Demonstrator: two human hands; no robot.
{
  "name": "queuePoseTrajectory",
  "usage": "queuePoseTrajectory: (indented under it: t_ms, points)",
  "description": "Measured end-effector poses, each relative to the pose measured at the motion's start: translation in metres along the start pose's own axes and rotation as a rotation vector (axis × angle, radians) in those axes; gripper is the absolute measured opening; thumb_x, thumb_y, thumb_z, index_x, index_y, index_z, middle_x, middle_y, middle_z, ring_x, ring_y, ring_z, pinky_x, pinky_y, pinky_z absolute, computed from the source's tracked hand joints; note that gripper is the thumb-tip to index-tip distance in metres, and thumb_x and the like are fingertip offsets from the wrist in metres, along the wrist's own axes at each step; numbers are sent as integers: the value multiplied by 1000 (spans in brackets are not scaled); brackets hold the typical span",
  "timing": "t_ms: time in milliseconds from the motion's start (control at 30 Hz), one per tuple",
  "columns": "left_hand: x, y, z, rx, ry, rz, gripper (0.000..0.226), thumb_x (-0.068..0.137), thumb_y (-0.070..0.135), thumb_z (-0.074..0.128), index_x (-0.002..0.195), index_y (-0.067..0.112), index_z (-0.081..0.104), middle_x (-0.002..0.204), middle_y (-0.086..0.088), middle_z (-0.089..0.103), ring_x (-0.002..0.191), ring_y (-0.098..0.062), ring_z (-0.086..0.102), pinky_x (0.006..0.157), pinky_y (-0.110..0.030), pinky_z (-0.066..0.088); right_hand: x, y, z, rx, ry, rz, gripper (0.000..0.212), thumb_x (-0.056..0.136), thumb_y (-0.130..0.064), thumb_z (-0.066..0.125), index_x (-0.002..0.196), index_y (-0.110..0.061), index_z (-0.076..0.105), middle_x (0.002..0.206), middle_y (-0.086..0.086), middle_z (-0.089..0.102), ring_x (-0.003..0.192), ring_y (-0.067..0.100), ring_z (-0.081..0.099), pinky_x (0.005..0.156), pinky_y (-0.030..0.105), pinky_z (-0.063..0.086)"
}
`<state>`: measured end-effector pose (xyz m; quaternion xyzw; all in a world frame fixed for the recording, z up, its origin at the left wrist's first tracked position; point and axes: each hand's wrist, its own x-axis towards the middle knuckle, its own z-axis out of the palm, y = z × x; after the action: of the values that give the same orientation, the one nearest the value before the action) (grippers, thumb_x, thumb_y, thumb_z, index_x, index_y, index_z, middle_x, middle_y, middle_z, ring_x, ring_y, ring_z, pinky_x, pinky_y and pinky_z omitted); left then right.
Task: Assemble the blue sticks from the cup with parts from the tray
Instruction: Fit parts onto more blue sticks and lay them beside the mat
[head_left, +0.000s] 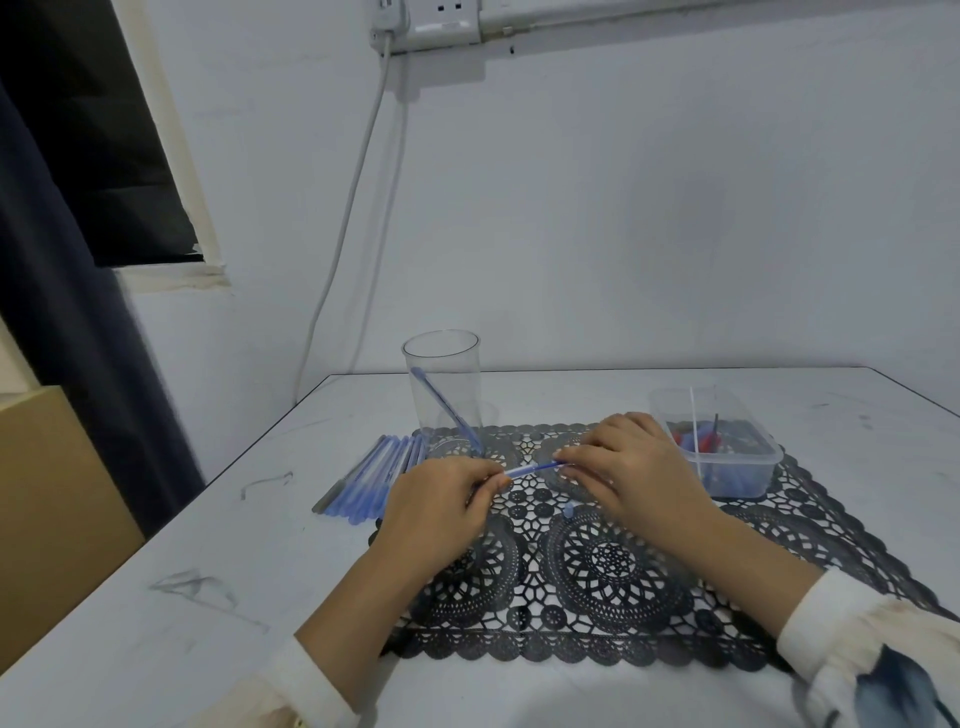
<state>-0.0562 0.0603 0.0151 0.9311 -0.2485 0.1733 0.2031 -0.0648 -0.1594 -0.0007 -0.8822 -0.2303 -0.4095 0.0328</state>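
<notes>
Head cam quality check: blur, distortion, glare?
Head view: wide-angle bending along the window frame; dim bluish light, soft shadows; the held blue stick, left hand and right hand slightly soft; tray contents too smeared to identify; no strong glare on the cup.

L hand (441, 501) & R hand (631, 470) pinching blue stick (530, 470) over lace mat (597, 566), cup (444, 389) behind, tray (727, 467) right

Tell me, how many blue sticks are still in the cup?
1. One blue stick leans slanted inside the clear cup at the far edge of the mat. The cup is see-through, so none looks hidden.
</notes>
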Motion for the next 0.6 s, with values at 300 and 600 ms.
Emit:
queuePoseTrajectory:
  t_ms: [300,600]
  points:
    - [0,0,1,-11,-4,5,28,93,43,47,112,32,65,97,13,70,84,-3,61,77,-26,51,2,7,-3,-56,-8,-7,32,60,-4,83,86,-20,73,71,-2,65,69,21,60,68,33,49]
    - [0,0,1,2,-27,3,29,94,43,46,114,34,64,98,12,70,83,-4,62,75,-27,52,1,25,-3,-139,-59,204,35,50,0,85,72,-21,69,72,-4,67,72,21,63,76,32,39]
